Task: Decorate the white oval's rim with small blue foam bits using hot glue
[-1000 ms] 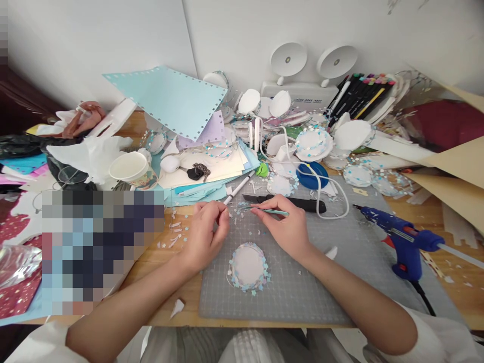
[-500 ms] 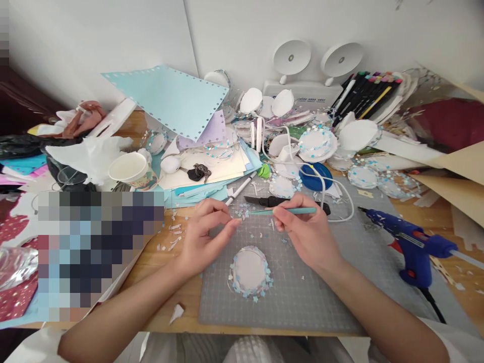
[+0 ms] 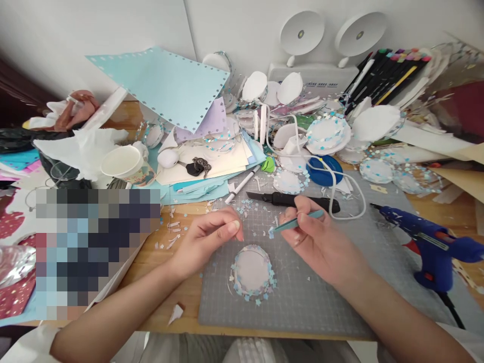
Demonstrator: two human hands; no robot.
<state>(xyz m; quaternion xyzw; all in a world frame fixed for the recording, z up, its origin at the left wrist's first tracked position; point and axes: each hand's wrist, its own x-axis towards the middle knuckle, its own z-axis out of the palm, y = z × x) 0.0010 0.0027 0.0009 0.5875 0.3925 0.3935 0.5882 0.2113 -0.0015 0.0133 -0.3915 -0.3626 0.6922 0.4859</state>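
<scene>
My right hand (image 3: 321,242) is closed around teal tweezers (image 3: 298,220), which point left. At their tip is a tiny pale blue paper piece (image 3: 271,232), held above the grey cutting mat (image 3: 287,312). My left hand (image 3: 212,237) is to the left, thumb pressed to the bent fingers; whatever is pinched there, if anything, cannot be made out. Between and below both hands a white round disc (image 3: 254,272) lies on the mat, ringed with small blue and lilac stars. Loose stars (image 3: 247,207) are scattered just beyond my fingers.
A black utility knife (image 3: 283,198) lies behind my right hand, beside a white cable (image 3: 333,194). At right rests a blue glue gun (image 3: 431,242). A paper cup (image 3: 130,166), keys (image 3: 198,167), a marker (image 3: 242,185) and several decorated discs (image 3: 328,133) crowd the back.
The tweezers have turned tip-down and moved slightly right, now with a pale blue piece at the tip. My left fingers have closed together and lowered a little. The view has shifted slightly.
</scene>
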